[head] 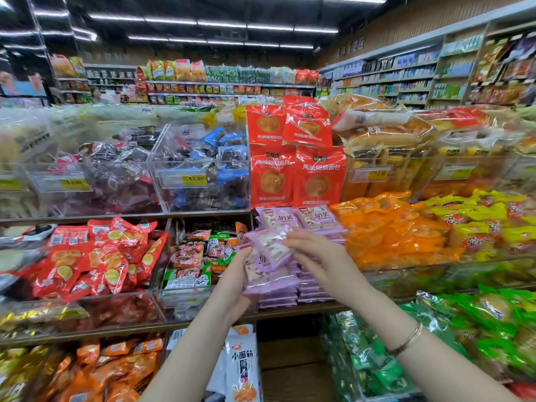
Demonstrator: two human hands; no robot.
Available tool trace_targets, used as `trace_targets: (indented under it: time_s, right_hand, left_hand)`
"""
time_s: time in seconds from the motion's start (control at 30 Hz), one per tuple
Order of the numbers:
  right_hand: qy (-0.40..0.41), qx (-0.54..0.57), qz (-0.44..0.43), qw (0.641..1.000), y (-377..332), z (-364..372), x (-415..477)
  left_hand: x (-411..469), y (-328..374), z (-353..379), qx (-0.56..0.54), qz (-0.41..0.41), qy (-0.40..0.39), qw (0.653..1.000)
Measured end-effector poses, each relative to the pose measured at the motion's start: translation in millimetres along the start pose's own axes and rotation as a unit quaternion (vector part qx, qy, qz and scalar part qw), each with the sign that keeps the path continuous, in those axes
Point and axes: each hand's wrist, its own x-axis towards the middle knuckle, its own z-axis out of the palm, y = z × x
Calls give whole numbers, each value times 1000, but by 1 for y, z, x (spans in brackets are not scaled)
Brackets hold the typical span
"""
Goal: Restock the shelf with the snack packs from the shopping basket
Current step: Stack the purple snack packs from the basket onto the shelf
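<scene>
Left hand (236,274) — fingers curled round a bundle of purple snack packs (268,265), held near, in front of the middle shelf (293,312). Right hand (316,253) — fingertips pinching the top pack of that bundle. Farther: stacked purple packs (314,290) on the shelf, red bread packs (295,175) above.

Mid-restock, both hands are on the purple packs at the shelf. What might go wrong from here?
1. The left hand grips several glossy purple plastic snack packs at once while the right hand pinches the top one; loose ones may slip out and drop.
2. The stacked purple packs on the shelf look uneven, so adding more could make them slide.
3. A pack could stray into the neighbouring clear bin of mixed green and brown packets.
</scene>
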Motion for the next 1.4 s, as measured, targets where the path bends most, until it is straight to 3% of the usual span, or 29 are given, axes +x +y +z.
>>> trace_targets:
  time_s: [0.2, 0.43, 0.63, 0.8, 0.9, 0.97, 1.03, 1.1, 1.2, 1.27, 1.3, 1.33, 1.37, 1.4]
  right_hand:
    - [103, -43, 46, 993, 40, -35, 35]
    - [33, -107, 103, 988, 80, -42, 53]
    - [-42, -191, 93, 976, 89, -42, 51]
    - [-53, -219, 97, 969, 77, -47, 44]
    - [-30, -146, 69, 986, 42, -40, 32]
    - [-78, -96, -4, 992, 9, -24, 13]
    - [-145, -152, -97, 973, -14, -6, -1]
    - [-163, -214, -151, 951, -20, 2, -2]
    - [-107, -182, -126, 969, -22, -6, 6]
    - [-66, -151, -120, 979, -22, -14, 13]
    - [-45, -142, -117, 982, -21, -17, 18]
    - [-26, -137, -110, 984, -20, -19, 25]
    - [-9, -135, -100, 986, -19, -21, 32]
    - [4, -136, -90, 987, -19, -22, 41]
  left_hand:
    - [-5, 1, -19, 45, -25, 56, 997]
    - [-13, 7, -21, 54, -28, 57, 996]
    - [-15, 10, -19, 57, -23, 55, 997]
    - [-14, 5, -9, 57, -15, 50, 997]
    - [-16, 5, -3, 47, -17, 22, 999]
    - [-15, 6, 1, 48, -12, -4, 999]
    - [-14, 8, 6, 48, 3, -40, 998]
    - [-15, 9, 13, 39, 14, -77, 996]
    - [-10, 8, 15, 34, 20, -87, 995]
    - [-5, 5, 13, 114, 55, -52, 991]
    - [-2, 2, 8, 199, 96, -21, 975]
    - [2, -2, -1, 323, 166, 15, 932]
    - [7, -7, -12, 464, 258, 60, 845]
    - [12, -13, -26, 582, 335, 98, 734]
